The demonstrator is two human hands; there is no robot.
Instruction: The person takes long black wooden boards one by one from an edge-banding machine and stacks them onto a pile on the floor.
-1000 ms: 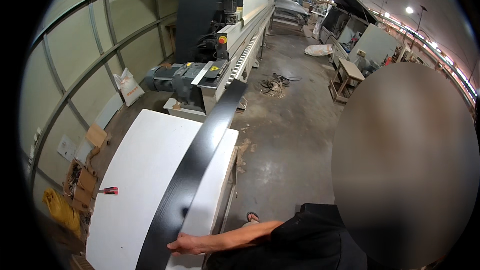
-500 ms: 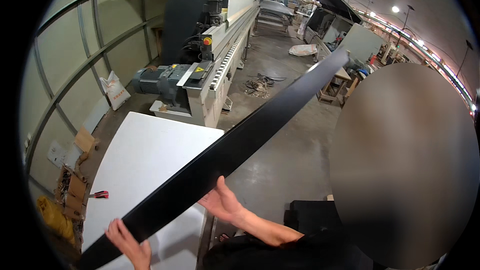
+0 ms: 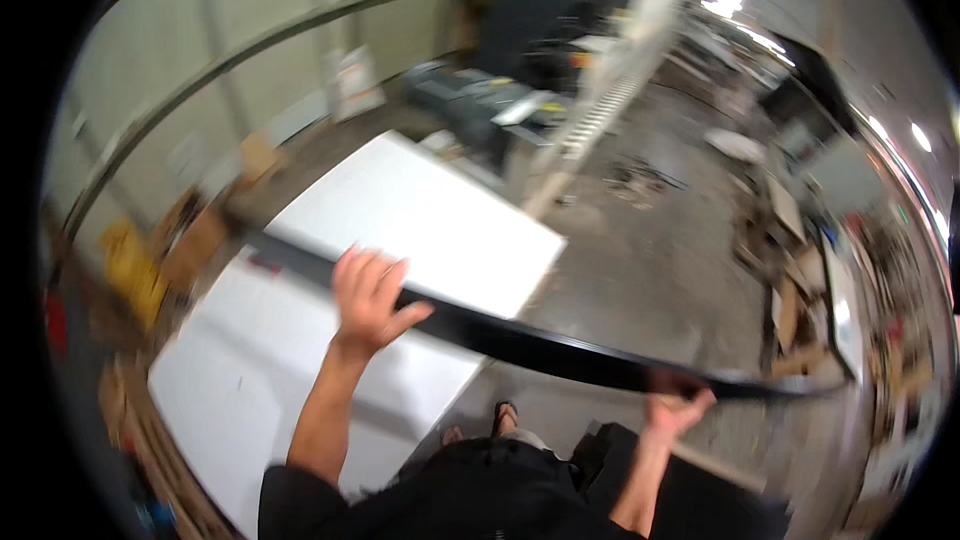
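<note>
- The left hand (image 3: 368,292) is spread wide, palm pressed on the upper edge of a long black panel (image 3: 540,344), thumb hooked along its near side.
- The right hand (image 3: 676,407) is curled around the same panel near its right end, gripping from below.
- The black panel runs edge-on between both hands, from well left of the left hand to just past the right one.
- Under and beyond the left hand lies a stack of white boards (image 3: 420,215), the top one skewed.
- Beyond the hands stands a long grey machine (image 3: 500,105); scrap wood (image 3: 790,280) lies on the concrete floor (image 3: 640,270) beyond the right hand.
- Motion blur smears the room; cardboard clutter (image 3: 150,260) left of the left hand is hard to make out.
</note>
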